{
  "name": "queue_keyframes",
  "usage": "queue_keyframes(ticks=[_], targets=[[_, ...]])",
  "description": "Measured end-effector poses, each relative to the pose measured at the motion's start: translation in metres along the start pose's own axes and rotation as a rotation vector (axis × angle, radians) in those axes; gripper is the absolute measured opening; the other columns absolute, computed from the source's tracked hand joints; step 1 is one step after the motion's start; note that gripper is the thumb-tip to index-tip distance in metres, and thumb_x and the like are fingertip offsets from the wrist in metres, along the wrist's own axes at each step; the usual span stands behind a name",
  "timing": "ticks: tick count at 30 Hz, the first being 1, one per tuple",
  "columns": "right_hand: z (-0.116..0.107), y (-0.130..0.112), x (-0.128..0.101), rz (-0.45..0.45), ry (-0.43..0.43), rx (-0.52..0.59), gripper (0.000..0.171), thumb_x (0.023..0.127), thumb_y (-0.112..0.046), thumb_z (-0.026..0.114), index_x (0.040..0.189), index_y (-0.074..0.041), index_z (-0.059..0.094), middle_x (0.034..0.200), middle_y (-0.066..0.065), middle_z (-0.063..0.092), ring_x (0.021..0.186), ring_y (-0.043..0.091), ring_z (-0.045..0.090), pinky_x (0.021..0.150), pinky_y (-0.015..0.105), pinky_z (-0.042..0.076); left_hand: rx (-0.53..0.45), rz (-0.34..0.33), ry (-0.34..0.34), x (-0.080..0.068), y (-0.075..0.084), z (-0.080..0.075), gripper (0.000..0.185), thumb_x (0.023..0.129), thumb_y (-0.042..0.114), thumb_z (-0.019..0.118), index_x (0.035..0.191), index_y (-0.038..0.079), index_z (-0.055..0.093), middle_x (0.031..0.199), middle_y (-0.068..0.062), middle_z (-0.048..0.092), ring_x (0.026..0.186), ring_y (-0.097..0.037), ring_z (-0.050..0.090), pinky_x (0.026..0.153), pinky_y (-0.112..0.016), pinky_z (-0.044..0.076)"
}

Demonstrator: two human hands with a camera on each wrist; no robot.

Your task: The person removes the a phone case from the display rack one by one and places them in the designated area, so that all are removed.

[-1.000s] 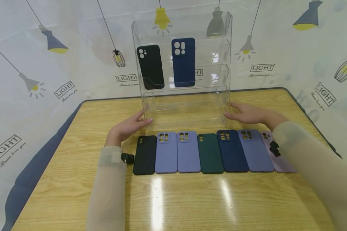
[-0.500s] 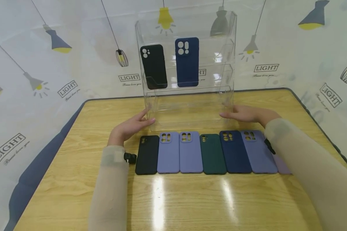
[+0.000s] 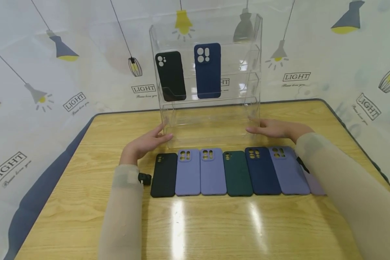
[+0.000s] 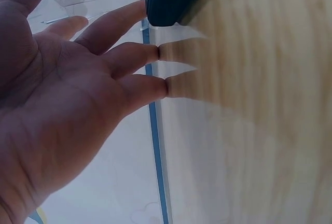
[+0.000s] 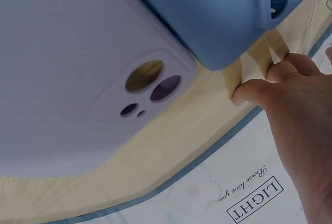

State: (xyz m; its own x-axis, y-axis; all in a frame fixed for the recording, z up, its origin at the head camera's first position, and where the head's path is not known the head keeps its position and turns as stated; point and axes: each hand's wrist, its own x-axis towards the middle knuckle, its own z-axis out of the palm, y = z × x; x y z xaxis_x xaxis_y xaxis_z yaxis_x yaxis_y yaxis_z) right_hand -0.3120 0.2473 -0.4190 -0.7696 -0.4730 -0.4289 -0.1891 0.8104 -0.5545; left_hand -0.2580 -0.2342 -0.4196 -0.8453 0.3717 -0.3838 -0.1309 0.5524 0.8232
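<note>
A clear acrylic tiered display stand [image 3: 211, 122] stands at the back of the table. In it lean a black phone case [image 3: 171, 76] and a navy phone case [image 3: 208, 72]. My left hand [image 3: 146, 142] touches its lower left side, thumb at the front; the left wrist view shows its extended fingers [image 4: 137, 89] reaching the tabletop. At the lower right side is my right hand [image 3: 276, 128], thumb across the front corner and fingertips on the wood. In front lies a row: black case [image 3: 164, 175], lavender cases [image 3: 187, 175], green case [image 3: 238, 173], navy case [image 3: 264, 173], blue-violet case [image 3: 289, 173].
A pale purple case [image 3: 316, 185] ends the row, partly hidden by the right sleeve [image 3: 341, 180]. Behind the wooden table [image 3: 211, 227] hangs a lamp-printed cloth [image 3: 94, 54]. The left forearm lies beside the row's left end.
My right hand has shifted slightly left, its thumb now further across the stand's front. The right sleeve covers more of the pale purple case. My left hand and the cases look unmoved.
</note>
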Motion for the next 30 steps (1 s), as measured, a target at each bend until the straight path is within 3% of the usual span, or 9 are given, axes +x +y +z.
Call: queue_keyframes(ticks=[6, 15, 30], targets=[[-0.001, 0.0014, 0.0011, 0.024, -0.013, 0.001, 0.097, 0.101, -0.08, 0.04, 0.173, -0.028, 0.002, 0.176, 0.029, 0.016, 0.161, 0.054, 0.018, 0.126, 0.075, 0.023, 0.002, -0.001, 0.013, -0.0017, -0.002, -0.0011, 0.087, 0.106, 0.06, 0.056, 0.169, 0.049, -0.003, 0.178, -0.02, 0.019, 0.164, -0.042, 0.022, 0.134, -0.066, 0.014], [-0.0022, 0.0042, -0.0025, 0.039, -0.05, 0.018, 0.097, 0.102, -0.078, 0.042, 0.173, -0.03, -0.003, 0.178, 0.027, 0.009, 0.161, 0.056, 0.012, 0.124, 0.079, 0.02, 0.007, 0.001, -0.002, 0.0016, -0.0032, -0.0001, 0.088, 0.105, 0.062, 0.057, 0.168, 0.051, -0.003, 0.179, -0.019, 0.015, 0.165, -0.042, 0.019, 0.134, -0.065, 0.013], [-0.0033, 0.0036, -0.0011, 0.024, -0.021, -0.009, 0.097, 0.102, -0.077, 0.044, 0.173, -0.029, 0.0, 0.177, 0.028, 0.013, 0.161, 0.055, 0.014, 0.126, 0.076, 0.019, 0.01, -0.011, -0.007, -0.0008, -0.0012, -0.0005, 0.087, 0.106, 0.062, 0.055, 0.168, 0.051, -0.005, 0.179, -0.019, 0.016, 0.166, -0.042, 0.018, 0.134, -0.066, 0.011]])
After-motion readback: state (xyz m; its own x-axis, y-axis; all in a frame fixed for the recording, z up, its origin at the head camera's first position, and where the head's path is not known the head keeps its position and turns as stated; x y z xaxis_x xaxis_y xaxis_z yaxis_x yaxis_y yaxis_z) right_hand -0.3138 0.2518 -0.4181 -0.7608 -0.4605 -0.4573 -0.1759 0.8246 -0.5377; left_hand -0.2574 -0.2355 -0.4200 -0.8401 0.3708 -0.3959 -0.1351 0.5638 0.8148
